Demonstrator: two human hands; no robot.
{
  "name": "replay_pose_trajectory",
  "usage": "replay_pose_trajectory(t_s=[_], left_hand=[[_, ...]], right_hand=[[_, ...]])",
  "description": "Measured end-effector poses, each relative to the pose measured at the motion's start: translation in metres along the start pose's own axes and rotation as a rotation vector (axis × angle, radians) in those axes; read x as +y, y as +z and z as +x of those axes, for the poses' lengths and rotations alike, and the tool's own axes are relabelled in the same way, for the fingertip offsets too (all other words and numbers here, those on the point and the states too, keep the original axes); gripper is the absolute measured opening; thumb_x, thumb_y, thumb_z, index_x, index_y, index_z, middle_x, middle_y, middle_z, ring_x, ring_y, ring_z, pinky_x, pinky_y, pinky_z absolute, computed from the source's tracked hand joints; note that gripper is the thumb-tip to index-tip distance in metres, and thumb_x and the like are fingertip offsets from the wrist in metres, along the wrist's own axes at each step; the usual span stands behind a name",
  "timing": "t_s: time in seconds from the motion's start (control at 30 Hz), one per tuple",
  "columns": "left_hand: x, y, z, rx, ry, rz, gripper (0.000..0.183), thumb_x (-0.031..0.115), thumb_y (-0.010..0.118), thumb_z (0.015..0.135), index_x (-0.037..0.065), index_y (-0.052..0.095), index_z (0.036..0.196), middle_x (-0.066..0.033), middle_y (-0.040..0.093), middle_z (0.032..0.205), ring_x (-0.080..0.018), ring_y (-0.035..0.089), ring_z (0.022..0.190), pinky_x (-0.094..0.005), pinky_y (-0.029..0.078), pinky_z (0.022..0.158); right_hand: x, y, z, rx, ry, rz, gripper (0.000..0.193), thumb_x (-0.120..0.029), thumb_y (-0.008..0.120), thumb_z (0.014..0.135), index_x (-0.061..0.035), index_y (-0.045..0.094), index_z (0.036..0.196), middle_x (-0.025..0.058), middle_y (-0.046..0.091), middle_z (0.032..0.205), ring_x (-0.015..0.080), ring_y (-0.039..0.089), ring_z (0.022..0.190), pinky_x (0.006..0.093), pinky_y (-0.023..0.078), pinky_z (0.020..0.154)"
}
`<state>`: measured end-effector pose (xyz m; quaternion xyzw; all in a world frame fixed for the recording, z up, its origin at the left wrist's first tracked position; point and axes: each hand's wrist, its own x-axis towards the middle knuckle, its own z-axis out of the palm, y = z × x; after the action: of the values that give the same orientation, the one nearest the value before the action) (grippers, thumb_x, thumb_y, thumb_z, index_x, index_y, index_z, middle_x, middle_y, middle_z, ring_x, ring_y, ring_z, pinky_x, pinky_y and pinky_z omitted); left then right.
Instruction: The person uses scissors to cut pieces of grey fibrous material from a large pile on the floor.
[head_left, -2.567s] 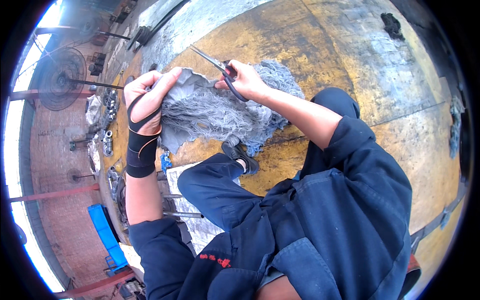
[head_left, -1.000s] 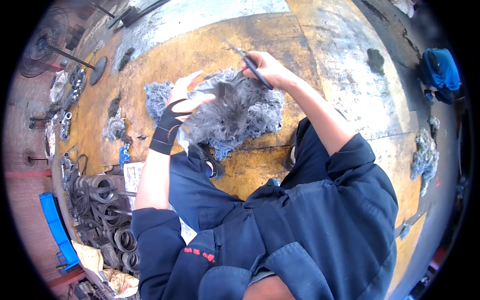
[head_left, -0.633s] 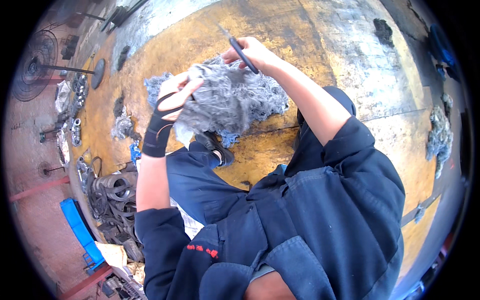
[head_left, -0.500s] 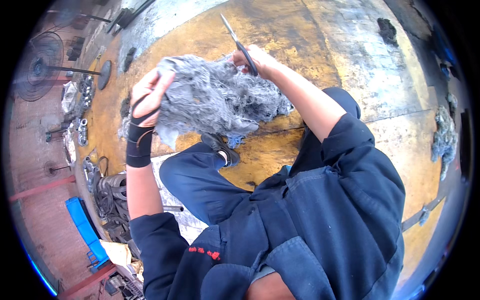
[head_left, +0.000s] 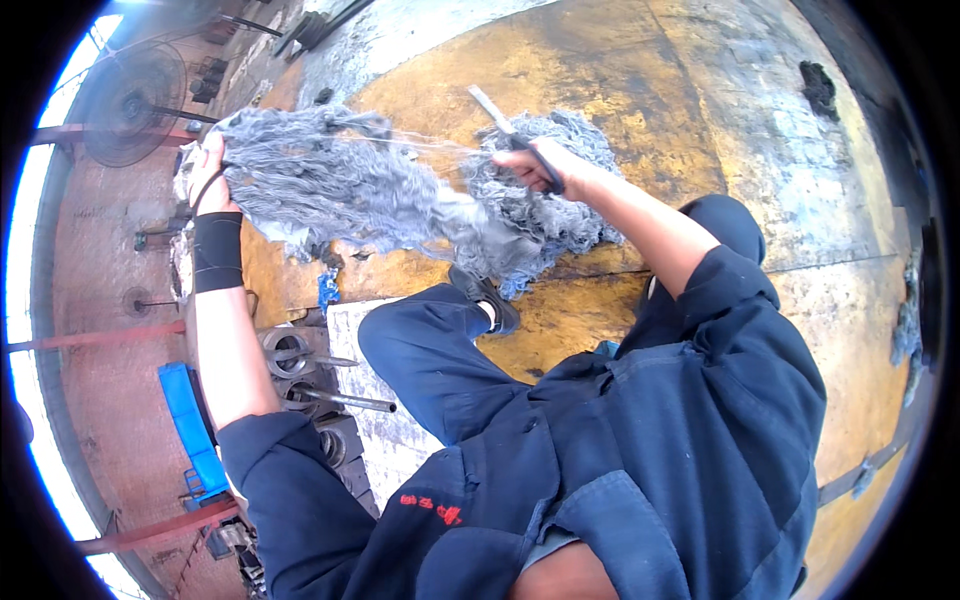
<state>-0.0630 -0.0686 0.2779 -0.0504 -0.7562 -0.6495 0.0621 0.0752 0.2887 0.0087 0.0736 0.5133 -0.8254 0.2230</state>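
A long, frayed bundle of grey yarn (head_left: 320,180) stretches across the picture. Its far-left end is gripped in my left hand (head_left: 208,178), whose wrist wears a black wrap (head_left: 218,252). My right hand (head_left: 548,168) is closed around scissors (head_left: 490,108), with the metal blade pointing up and left and a dark handle. Thin pale strands run taut from the bundle toward the right fingers. Beneath and beside that hand lies a pile of tangled grey yarn (head_left: 575,140), which the bundle's right end joins. The right fingertips are partly hard to make out.
I sit with bent legs on a worn yellow-brown surface (head_left: 590,310). Metal rods (head_left: 350,400) and round metal parts (head_left: 287,350) lie by my left knee. Standing fans (head_left: 130,105) and a blue object (head_left: 192,425) are at the left. Dark fibre scraps (head_left: 818,90) lie far right.
My left hand has moved left, drawing the yarn bundle out longer and wider. The right hand has shifted slightly right and down with the scissors. Thin strands now stretch between the hands.
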Motion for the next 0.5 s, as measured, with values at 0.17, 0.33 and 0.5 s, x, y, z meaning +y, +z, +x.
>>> replay_pose_trajectory(t_s=[0.17, 0.33, 0.5], left_hand=[[-0.01, -0.106, 0.051, 0.149, 0.068, 0.105, 0.041, 0.028, 0.062, 0.087, -0.001, 0.056, 0.116, -0.0115, 0.062, 0.108, -0.0214, 0.059, 0.097, -0.0352, 0.047, 0.085], [0.002, -0.187, 0.037, 0.526, 0.222, 0.603, 0.056, 0.038, 0.066, 0.082, -0.007, 0.057, 0.113, -0.0159, 0.062, 0.109, -0.0232, 0.058, 0.096, -0.0326, 0.043, 0.086], [0.02, -0.183, 0.003, 0.705, 0.261, 0.813, 0.049, 0.041, 0.061, 0.084, -0.005, 0.063, 0.098, -0.0178, 0.066, 0.091, -0.0257, 0.06, 0.081, -0.035, 0.044, 0.078]], right_hand=[[0.033, -0.087, 0.007, 0.605, 0.05, -0.447, 0.04, -0.034, 0.07, 0.072, 0.0044, 0.063, 0.081, 0.0147, 0.06, 0.066, 0.022, 0.057, 0.055, 0.0337, 0.047, 0.05], [0.047, -0.108, -0.019, 0.837, 0.005, -1.161, 0.035, -0.029, 0.059, 0.079, 0.0039, 0.06, 0.091, 0.0243, 0.064, 0.093, 0.0363, 0.062, 0.092, 0.0422, 0.049, 0.08], [0.064, -0.149, -0.029, 0.887, -0.089, -1.321, 0.019, -0.012, 0.053, 0.078, 0.0013, 0.053, 0.092, 0.0232, 0.063, 0.089, 0.0372, 0.062, 0.088, 0.0451, 0.048, 0.077]])
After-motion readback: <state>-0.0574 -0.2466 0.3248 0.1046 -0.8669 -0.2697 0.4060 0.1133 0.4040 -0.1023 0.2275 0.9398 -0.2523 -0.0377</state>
